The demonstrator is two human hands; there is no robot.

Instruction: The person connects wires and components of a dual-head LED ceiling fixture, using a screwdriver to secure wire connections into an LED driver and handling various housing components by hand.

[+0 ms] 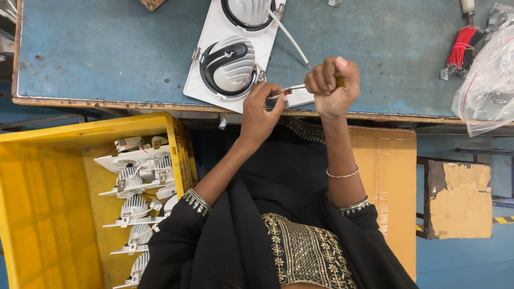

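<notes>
Hands meet at near edge of blue workbench [107, 48]. Left hand [258, 115]: thumb + forefinger pinched on red-tipped wire end [287, 91], other fingers curled loose. Wire end sits right at its fingertips, over small white connector block [300, 98] on bench edge. Right hand [332, 85]: tight fist round yellow-handled tool [340, 82], handle mostly hidden; tip can't be seen. White twin downlight fixture [230, 53] lies just beside hands, w/ white cable [289, 37] trailing. Yellow crate [48, 176] w/ more fixtures at left. Red wire bundle [461, 51] + plastic bag [490, 85] far right.
</notes>
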